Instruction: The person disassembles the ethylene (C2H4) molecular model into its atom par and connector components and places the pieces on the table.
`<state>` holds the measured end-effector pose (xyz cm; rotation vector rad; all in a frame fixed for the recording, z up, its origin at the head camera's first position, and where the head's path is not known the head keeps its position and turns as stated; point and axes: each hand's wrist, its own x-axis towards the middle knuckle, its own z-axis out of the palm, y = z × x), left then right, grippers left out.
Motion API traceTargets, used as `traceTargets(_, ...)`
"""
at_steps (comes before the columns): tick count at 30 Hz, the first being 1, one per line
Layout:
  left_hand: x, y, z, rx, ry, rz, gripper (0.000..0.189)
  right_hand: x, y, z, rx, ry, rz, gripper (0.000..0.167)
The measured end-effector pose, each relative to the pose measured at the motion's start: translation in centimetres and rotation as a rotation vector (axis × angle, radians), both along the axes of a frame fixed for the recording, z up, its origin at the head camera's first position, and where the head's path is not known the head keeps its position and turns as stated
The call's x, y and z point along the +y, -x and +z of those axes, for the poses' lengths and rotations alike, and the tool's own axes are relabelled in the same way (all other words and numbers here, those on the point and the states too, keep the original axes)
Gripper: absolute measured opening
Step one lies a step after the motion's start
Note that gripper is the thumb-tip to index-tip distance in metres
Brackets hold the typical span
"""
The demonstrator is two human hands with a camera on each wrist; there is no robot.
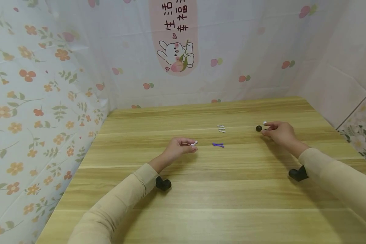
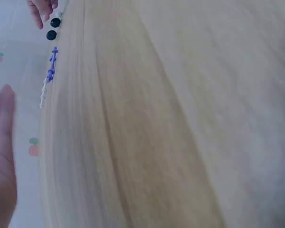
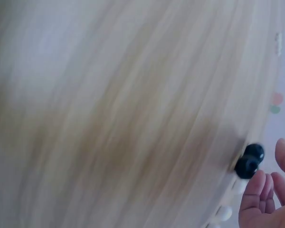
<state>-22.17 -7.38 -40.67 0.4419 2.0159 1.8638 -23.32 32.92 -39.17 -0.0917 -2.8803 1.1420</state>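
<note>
Between thumb and fingers, my left hand (image 1: 178, 149) pinches a short white stick (image 1: 196, 142) with a white ball (image 1: 192, 145) at its lower end. Only part of that hand (image 2: 2, 147) shows at the left wrist view's edge. Over at the right, my right hand (image 1: 279, 134) reaches toward two black balls (image 1: 259, 128) with its thumb and fingers apart. A white ball (image 1: 264, 123) is by its fingertips. The right wrist view shows the black balls (image 3: 247, 166) just past the fingers and white balls (image 3: 223, 213) below them.
Purple sticks (image 1: 218, 145) with knobbed ends lie side by side right of my left hand. Behind them are three short white sticks (image 1: 221, 128). The wooden table (image 1: 201, 200) meets a patterned cloth (image 1: 231, 61) at its back edge.
</note>
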Motion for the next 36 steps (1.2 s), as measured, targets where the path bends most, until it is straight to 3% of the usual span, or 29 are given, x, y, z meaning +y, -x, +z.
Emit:
traceTargets(7, 0.2, -0.1, 0.0, 0.048, 0.117, 0.033, 0.03, -2.1, -0.3, 0.1, 0.012, 0.066, 0.041, 0.048)
traceTargets(20, 0.7, -0.2, 0.1, 0.012, 0.056, 0.038, 0.011, -7.9, -1.1, -0.2, 0.06, 0.124, 0.159, 0.039)
traceTargets(29, 1.1, -0.3, 0.2, 0.006, 0.028, 0.061, 0.021, -12.0, -1.2, -0.7, 0.044, 0.275, 0.237, 0.031)
traceTargets(36, 1.2, -0.2, 0.0, 0.027, 0.067, 0.053, 0.024, -14.6, -2.2, -0.5, 0.069, 0.356, 0.365, 0.03)
